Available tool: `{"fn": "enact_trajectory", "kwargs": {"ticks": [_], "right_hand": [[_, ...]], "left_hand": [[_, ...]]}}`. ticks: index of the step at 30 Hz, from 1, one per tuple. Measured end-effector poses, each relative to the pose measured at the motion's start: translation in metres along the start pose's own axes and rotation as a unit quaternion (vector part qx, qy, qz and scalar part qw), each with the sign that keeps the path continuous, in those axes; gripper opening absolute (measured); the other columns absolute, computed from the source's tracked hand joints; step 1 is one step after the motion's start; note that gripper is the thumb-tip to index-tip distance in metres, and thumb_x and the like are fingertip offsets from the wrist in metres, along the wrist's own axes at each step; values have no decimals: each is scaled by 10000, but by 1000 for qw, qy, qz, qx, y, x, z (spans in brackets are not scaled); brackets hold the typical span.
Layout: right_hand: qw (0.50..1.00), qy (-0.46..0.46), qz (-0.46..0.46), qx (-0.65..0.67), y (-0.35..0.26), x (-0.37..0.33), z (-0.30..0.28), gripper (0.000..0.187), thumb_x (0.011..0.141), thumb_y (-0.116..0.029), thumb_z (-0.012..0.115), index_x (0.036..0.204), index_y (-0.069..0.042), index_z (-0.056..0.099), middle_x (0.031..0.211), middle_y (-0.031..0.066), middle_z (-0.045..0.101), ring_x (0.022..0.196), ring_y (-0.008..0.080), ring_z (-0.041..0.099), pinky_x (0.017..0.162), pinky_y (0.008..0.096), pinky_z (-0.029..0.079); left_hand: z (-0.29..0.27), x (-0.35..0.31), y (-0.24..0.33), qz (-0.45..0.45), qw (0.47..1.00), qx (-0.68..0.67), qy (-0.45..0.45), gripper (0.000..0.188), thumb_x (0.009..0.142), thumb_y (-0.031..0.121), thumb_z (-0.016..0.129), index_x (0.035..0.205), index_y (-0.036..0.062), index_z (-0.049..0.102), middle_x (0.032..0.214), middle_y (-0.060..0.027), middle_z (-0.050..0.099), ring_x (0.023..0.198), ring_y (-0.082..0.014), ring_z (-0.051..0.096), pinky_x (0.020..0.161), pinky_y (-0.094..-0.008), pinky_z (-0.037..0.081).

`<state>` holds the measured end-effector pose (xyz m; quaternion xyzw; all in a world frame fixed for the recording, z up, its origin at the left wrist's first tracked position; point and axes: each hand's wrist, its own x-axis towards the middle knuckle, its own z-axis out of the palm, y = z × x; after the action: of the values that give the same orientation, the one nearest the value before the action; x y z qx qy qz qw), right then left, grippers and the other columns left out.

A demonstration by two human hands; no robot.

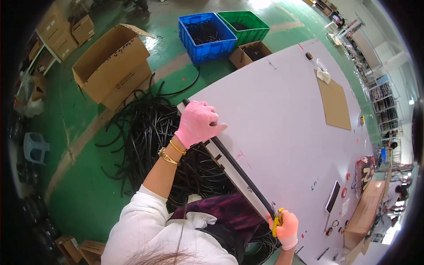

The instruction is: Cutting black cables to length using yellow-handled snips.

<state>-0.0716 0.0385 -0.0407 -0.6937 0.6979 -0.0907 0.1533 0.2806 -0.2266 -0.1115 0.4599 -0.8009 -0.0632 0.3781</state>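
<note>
My left hand (198, 123), in a pink glove, is closed on the upper end of a long black rubber strip (242, 170). The strip lies along the near edge of a white table (282, 110). Down at the strip's other end, my right hand (286, 227), gloved in pinkish orange, grips yellow-handled scissors (277, 223). The blades are at the strip's end; whether they touch it I cannot tell. Below the table edge, a big tangled heap of black strips (148, 132) covers the floor beside my left arm.
An open cardboard box (117, 66) stands beyond the heap. Blue (212, 51) and green crates (254, 33) hold black strips, near a smaller carton (240, 57). On the table lie a brown cardboard sheet (333, 101) and tape rolls. A plastic stool (36, 148) sits at left.
</note>
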Motion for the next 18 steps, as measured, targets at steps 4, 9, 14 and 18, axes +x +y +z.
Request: {"fn": "enact_trajectory", "kwargs": {"ticks": [4, 9, 14, 18], "right_hand": [[1000, -19, 13, 8, 1, -5, -2, 330, 682, -180, 867, 800, -48, 589, 662, 136, 556, 627, 343, 520, 572, 423, 422], [1000, 8, 11, 16, 6, -8, 3, 331, 720, -200, 853, 952, -67, 656, 745, 129, 610, 677, 344, 558, 629, 422, 464], [966, -139, 103, 190, 17, -36, -10, 364, 751, -232, 862, 963, -45, 632, 740, 134, 582, 656, 305, 542, 633, 379, 463], [920, -133, 249, 271, 53, -89, -38, 347, 775, -182, 828, 1012, -7, 644, 735, 91, 636, 612, 136, 562, 590, 296, 464]], "left_hand": [[3, -1, 1, 6, 1000, 3, 0, 365, 654, 295, 829, 509, 121, 543, 624, -19, 568, 672, -241, 563, 666, -383, 412], [8, 3, 2, 32, 999, 14, -3, 367, 660, 208, 803, 529, 82, 483, 605, -74, 499, 641, -282, 534, 622, -400, 406], [3, 5, -2, 18, 998, 54, -36, 312, 736, 196, 742, 595, 54, 502, 677, -106, 514, 686, -310, 543, 627, -426, 416], [9, 7, -2, 6, 999, 27, -47, 339, 756, 117, 743, 622, 16, 448, 651, -122, 455, 658, -310, 491, 613, -403, 390]]}}
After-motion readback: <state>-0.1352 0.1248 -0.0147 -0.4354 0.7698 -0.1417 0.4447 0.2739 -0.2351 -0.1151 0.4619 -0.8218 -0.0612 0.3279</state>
